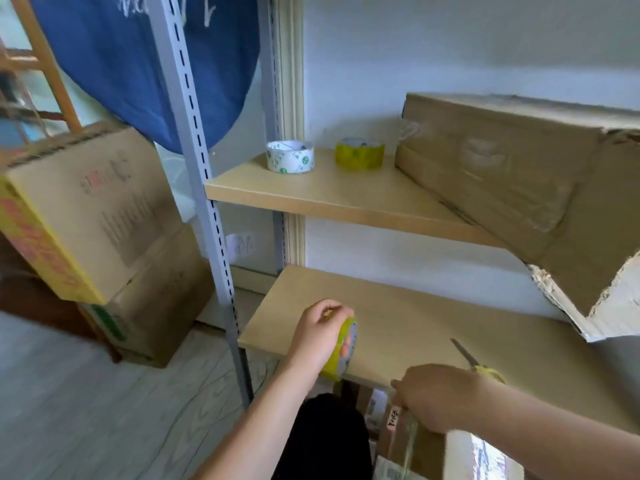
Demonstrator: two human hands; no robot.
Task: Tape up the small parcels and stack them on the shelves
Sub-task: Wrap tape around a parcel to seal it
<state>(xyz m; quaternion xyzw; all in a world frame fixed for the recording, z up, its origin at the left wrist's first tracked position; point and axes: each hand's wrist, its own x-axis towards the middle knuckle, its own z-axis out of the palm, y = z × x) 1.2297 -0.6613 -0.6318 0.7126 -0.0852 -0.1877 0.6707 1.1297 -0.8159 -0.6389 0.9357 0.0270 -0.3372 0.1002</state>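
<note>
Small brown cardboard parcel (412, 441), glossy clear tape strip down its face, sits low under lower pale wood shelf board (398, 327). Right hand (440, 396) pinches tape at parcel top w/ curled fingers. Left hand (320, 332) grips round yellow tape roll (343, 348). Yellow-handled scissors (474, 363) on board.

blue cloth (145, 64) hanging, wooden ladder (45, 60) behind stacked cardboard boxes (104, 237)
</note>
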